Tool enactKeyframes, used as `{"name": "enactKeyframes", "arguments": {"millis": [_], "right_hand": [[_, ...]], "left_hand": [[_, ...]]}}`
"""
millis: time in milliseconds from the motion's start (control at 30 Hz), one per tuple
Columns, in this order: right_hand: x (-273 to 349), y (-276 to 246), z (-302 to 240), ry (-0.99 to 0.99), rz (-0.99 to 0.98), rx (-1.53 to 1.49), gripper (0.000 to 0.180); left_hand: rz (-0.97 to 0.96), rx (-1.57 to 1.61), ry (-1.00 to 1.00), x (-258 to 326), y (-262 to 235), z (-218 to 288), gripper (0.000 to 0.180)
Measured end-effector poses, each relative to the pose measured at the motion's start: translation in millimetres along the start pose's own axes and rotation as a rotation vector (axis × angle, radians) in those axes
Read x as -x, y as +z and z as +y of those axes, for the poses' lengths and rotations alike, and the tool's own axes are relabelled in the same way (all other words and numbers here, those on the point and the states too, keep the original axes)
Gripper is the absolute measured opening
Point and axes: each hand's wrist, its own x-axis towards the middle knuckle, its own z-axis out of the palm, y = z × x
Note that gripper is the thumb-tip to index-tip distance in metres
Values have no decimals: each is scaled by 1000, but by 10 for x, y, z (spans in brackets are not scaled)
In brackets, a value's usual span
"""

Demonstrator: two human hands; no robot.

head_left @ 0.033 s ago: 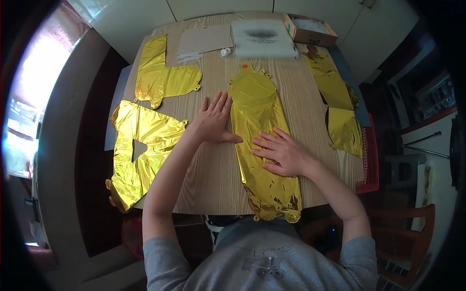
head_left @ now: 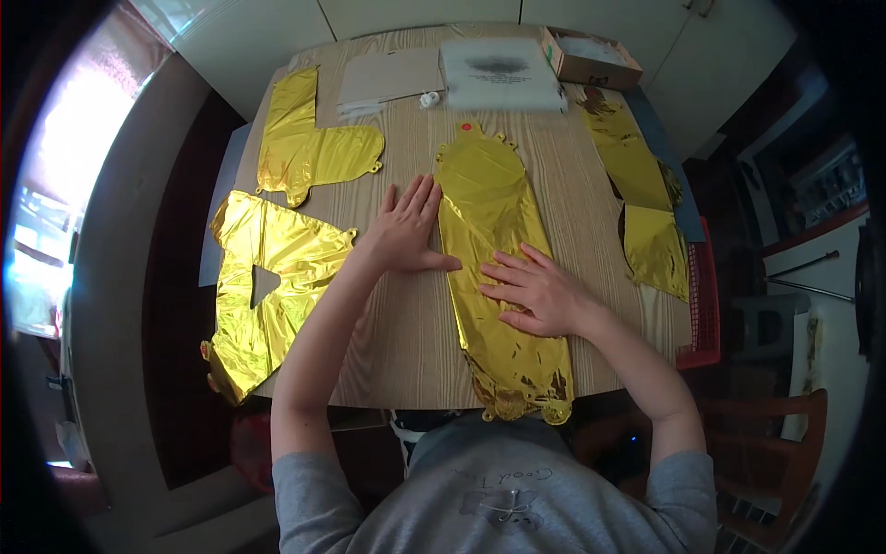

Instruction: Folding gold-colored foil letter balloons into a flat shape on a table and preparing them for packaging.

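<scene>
1. A long gold foil piece (head_left: 484, 185) is being carried by the wood-grained table (head_left: 591, 185), reaching its near edge.
2. It is being touched by the left hand (head_left: 403, 235) and right hand (head_left: 544, 297) — each grip released, flat.
3. The table is being backed by pale cabinets (head_left: 415, 13).

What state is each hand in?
Left hand: open, grasping nothing, at the left edge of the middle gold foil.
Right hand: open, resting on that foil.

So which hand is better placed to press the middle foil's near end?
Probably the right hand: it's on the middle foil, nearer that end; the left hand is farther up, at the foil's left edge.
</scene>
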Motion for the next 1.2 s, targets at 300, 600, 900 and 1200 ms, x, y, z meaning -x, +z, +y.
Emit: {"name": "enactKeyframes", "arguments": {"millis": [300,600,900,1200], "right_hand": [[10,36,4,-4,58,-54,43],[12,56,15,0,94,-80,40],[24,60,19,-4,111,-77,40],[33,70,25,-7,117,-72,38]], "left_hand": [[166,31,74,179,129,77,106],[188,17,85,192,120,94,102],[187,2,82,165,139,83,102],[173,52,65,86,87,32,108]]}}
